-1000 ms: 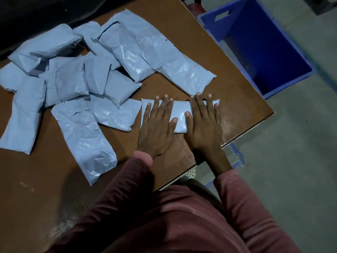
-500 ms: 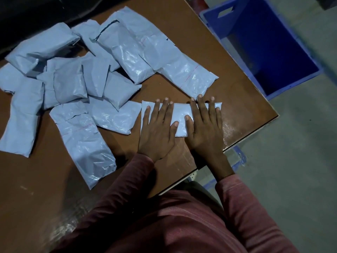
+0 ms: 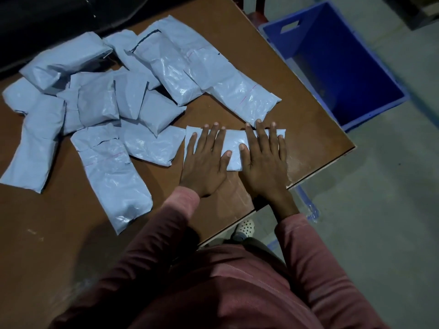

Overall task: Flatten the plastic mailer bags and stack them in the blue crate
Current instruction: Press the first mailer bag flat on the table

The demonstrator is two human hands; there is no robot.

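A small rectangular mailer bag [image 3: 234, 148] of pale, glossy, crinkled plastic lies near the right edge of the bench [image 3: 59, 233]. The left hand [image 3: 204, 160] and right hand [image 3: 263, 160] press it palms down, fingers straight and spread, gripping nothing. At its 10 o'clock a heap of puffy bags [image 3: 107, 103] sprawls on the smooth brown top. At 2 o'clock the rigid blue crate [image 3: 308, 43] stands on the grey floor [image 3: 380, 210].

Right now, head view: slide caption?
Left hand and right hand press a mailer flat on the table; crate on floor beside.
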